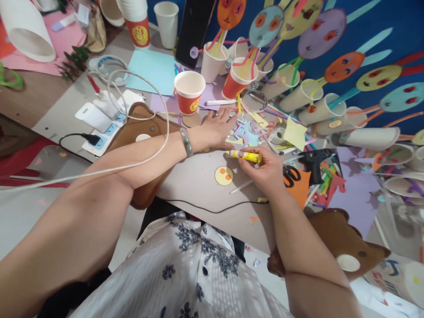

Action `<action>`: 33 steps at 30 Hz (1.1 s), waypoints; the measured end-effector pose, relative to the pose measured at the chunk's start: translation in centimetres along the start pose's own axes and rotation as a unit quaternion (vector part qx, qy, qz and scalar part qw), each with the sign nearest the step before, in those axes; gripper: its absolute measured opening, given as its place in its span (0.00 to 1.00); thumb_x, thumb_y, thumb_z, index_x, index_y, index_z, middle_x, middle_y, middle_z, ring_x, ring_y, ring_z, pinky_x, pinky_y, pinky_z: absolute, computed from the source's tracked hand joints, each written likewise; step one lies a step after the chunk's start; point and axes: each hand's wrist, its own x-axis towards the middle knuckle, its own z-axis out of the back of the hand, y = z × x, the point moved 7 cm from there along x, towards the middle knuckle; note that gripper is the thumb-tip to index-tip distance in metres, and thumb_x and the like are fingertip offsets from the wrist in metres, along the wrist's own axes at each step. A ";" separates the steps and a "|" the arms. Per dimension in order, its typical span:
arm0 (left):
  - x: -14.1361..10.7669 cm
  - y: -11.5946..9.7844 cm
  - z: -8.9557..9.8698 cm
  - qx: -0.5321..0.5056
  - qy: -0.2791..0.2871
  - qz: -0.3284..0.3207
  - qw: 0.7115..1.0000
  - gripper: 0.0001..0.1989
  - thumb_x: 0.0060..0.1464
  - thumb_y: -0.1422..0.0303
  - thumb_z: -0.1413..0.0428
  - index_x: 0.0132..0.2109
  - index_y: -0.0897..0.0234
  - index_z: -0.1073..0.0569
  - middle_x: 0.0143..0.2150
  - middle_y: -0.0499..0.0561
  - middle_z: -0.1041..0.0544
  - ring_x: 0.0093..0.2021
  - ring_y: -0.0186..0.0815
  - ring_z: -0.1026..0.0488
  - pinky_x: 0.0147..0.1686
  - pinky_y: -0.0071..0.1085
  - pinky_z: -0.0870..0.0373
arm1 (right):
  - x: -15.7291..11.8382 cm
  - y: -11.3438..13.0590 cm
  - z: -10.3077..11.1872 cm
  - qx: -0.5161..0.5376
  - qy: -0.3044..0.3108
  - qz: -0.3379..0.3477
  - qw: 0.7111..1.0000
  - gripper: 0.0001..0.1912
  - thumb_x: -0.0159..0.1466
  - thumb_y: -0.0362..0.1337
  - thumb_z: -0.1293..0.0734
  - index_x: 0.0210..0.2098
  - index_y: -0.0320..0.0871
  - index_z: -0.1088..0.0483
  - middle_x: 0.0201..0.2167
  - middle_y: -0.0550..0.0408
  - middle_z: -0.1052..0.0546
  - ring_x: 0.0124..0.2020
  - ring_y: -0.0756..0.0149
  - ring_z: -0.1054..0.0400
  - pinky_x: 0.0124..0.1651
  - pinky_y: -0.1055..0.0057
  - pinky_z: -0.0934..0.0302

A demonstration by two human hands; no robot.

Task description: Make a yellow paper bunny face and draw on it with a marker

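My right hand (266, 170) grips a yellow glue stick (245, 156) with a red-and-white label, held sideways with its end pointing left. My left hand (217, 128) lies flat with fingers spread, beside a heap of coloured paper scraps (248, 132). Just below the glue stick, a round yellow paper face (224, 176) with two orange circles rests on the table. A thin clear stick (240, 187) lies to its right. Black-handled scissors (292, 176) sit on orange paper near my right wrist.
Paper cups with paper faces (265, 26) on coloured stems line the back. A red-and-white cup (190, 92) stands behind my left hand. A glue gun (314, 164) lies at right. A white cable (167, 117) crosses my left forearm; a power strip (104, 132) sits left.
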 end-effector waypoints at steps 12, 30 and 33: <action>0.0 -0.2 0.0 -0.003 0.008 -0.005 1.000 0.59 0.48 0.43 0.35 0.77 0.63 0.52 0.81 0.65 0.58 0.79 0.69 0.64 0.74 0.62 0.63 | -0.5 0.5 -1.3 -0.021 -0.021 -0.001 1.000 0.05 0.63 0.40 0.32 0.38 0.48 0.27 0.33 0.54 0.20 0.32 0.59 0.26 0.37 0.61 0.32; -0.1 -0.3 0.0 0.018 0.022 0.008 1.000 0.60 0.50 0.43 0.37 0.79 0.64 0.55 0.81 0.63 0.59 0.79 0.67 0.66 0.75 0.61 0.67 | -0.2 -0.2 -3.0 -0.114 0.031 0.052 0.992 0.07 0.65 0.41 0.33 0.42 0.48 0.31 0.32 0.52 0.22 0.34 0.55 0.31 0.41 0.60 0.37; -0.2 -0.3 0.0 0.014 0.021 0.009 1.000 0.60 0.50 0.42 0.37 0.78 0.63 0.55 0.81 0.63 0.58 0.79 0.67 0.66 0.75 0.62 0.67 | -0.1 -0.2 -3.0 -0.108 0.034 0.047 0.992 0.07 0.65 0.41 0.33 0.42 0.48 0.32 0.32 0.53 0.23 0.33 0.56 0.32 0.40 0.60 0.37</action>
